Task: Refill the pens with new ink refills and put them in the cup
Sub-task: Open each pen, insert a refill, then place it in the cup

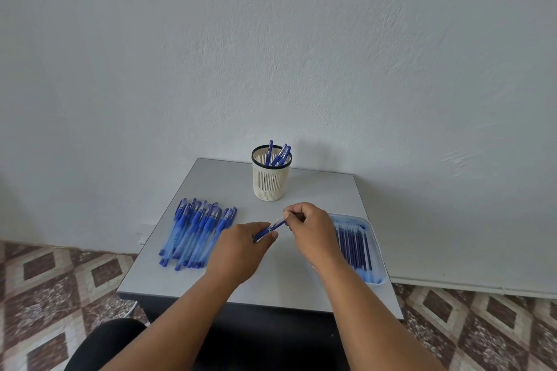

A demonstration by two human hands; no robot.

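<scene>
Both hands' grips curl round one pen [270, 229]: left hand [241, 247] low, right hand [307, 229] seemingly pinching its tip

Two hands, left [241, 245] and right [310, 227], share one pen [271, 227]. Beyond the grip, one cup [270, 182] holds about four pens [278, 155]; left, a pile [196, 230] too overlapped to count; right, one tray [375, 238] of refills [354, 247].

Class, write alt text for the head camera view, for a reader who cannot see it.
Two hands hold one blue pen above a small grey table, the left hand on its lower end and the right hand pinching its upper end. A pile of blue pens lies at left, a tray of refills at right, and a cream cup holding pens stands behind.
</scene>
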